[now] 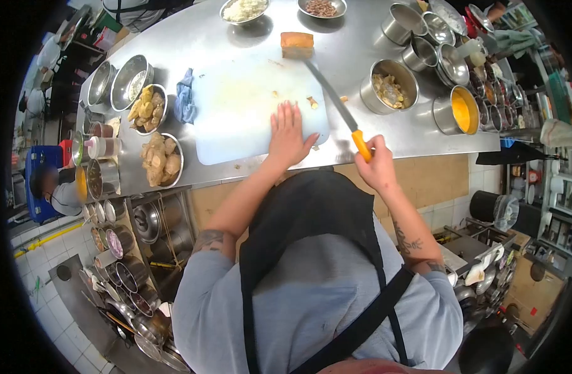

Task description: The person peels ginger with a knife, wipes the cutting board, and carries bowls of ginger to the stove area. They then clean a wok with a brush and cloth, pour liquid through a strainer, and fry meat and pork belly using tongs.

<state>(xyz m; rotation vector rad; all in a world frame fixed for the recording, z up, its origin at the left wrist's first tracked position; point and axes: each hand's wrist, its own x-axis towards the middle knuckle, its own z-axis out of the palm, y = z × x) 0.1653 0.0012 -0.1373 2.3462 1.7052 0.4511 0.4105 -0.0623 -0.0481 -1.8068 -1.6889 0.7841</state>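
Your right hand [375, 164] is clasping the knife [336, 101], slanted toward the cutting board's [230, 112] far-right corner, left hand [288, 138] flat thereon.

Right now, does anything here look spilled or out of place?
Mildly: a small scrap lies on the steel table, off the cutting board and just right of the knife blade, while other bits sit on the board. It may have strayed.
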